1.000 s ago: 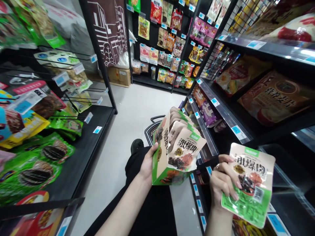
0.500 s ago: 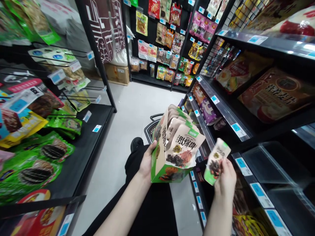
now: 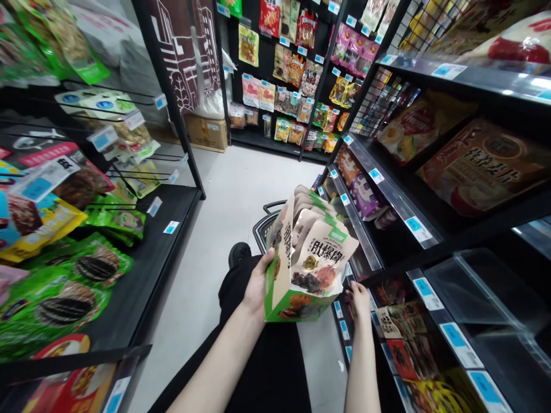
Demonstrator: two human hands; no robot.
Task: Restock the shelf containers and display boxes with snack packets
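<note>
Holding the open display box (image 3: 279,287) by its left wall in the left hand (image 3: 255,287), well above the floor (image 3: 228,178), partly in front of a black basket (image 3: 259,232). Seemingly partway along: with the box already open and a row of beige-and-green pouches (image 3: 322,252) standing inside, printed faces toward the camera, but not yet set down on any shelf. Holding the right hand (image 3: 360,301) low, just beside the right end of the box, near a strip of price labels (image 3: 338,310), with fingers half curled. Cannot tell whether gripping anything there, with the fingertips partly hidden. Left undone, judging by this: letting go of the filled box. Farther right, more packets (image 3: 408,327).
</note>
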